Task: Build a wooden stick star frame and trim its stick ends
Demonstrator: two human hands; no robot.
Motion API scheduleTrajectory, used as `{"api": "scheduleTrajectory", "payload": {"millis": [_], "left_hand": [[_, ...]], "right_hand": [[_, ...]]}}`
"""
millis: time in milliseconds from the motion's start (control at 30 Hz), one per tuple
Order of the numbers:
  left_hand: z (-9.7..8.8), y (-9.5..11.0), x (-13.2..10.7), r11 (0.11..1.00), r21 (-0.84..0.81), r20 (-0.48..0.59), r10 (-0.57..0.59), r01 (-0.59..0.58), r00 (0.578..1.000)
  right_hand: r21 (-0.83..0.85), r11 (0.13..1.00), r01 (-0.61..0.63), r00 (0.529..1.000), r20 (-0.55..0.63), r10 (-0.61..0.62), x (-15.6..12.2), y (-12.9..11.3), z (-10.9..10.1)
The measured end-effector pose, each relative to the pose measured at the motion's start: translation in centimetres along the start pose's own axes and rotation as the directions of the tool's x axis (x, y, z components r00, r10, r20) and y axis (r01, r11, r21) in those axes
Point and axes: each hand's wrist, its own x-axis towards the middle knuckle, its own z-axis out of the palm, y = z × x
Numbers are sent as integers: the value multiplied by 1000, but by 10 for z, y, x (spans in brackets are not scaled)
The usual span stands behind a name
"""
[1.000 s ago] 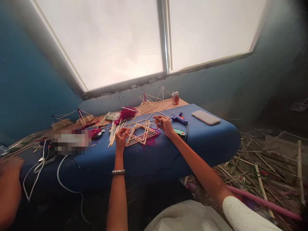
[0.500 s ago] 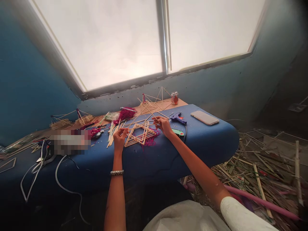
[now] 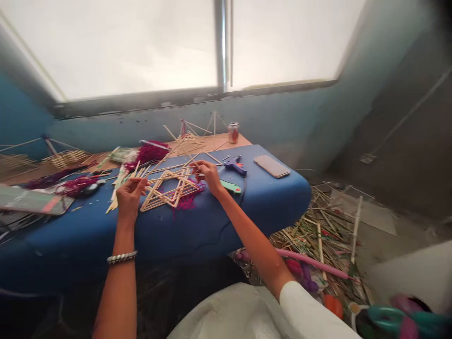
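Observation:
My left hand (image 3: 131,194) is closed in a pinch at the left side of a star-shaped frame of thin wooden sticks (image 3: 160,201), apparently on the end of one thin stick. My right hand (image 3: 207,175) is closed around a thin wooden stick (image 3: 181,147) that slants up and to the left, just above the frame's right side. The frame lies on a blue padded surface (image 3: 212,219), with magenta yarn (image 3: 187,201) partly under it. Loose sticks (image 3: 116,194) lie beside my left hand. A blue glue gun (image 3: 236,165) rests right of my right hand.
A phone (image 3: 271,166) and a green-handled tool (image 3: 230,187) lie to the right. Behind are a drink can (image 3: 233,133), a magenta yarn bundle (image 3: 152,151) and stick pyramids (image 3: 65,157). Cut sticks (image 3: 300,240) litter the floor at right.
My view has swung to the right, so the table things appear further left. Both hands keep their closed poses over the frame, with little visible change between them.

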Motion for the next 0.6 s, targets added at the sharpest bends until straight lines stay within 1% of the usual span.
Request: {"api": "scheduleTrajectory", "payload": {"millis": [67,133,200,300,400,467,533,600], "left_hand": [[-2,-10,4,1000,-5,-11,18,-18,1000],[-5,-14,6,999,-35,-30,28,-29,999],[-7,-14,5,995,-91,-45,25,-29,999],[-9,-7,3,979,-203,-70,13,-27,997],[-14,10,-4,949,-309,-96,39,-67,995],[-19,26,-16,926,-361,-94,86,-114,992],[-24,46,-37,911,-385,-45,141,-147,989],[-27,64,-66,912,-376,32,188,-162,982]], "right_hand": [[42,999,-17,1000,23,16,5,12,-1],[64,998,-27,998,61,24,8,19,-1],[67,997,-31,993,117,23,6,21,2],[65,998,-25,974,224,10,-3,18,5],[73,997,5,955,296,-26,-15,13,6],[85,995,47,956,284,-69,-25,6,5],[103,989,106,964,234,-128,-38,-5,4],[113,980,162,961,207,-183,-56,-24,4]]}}
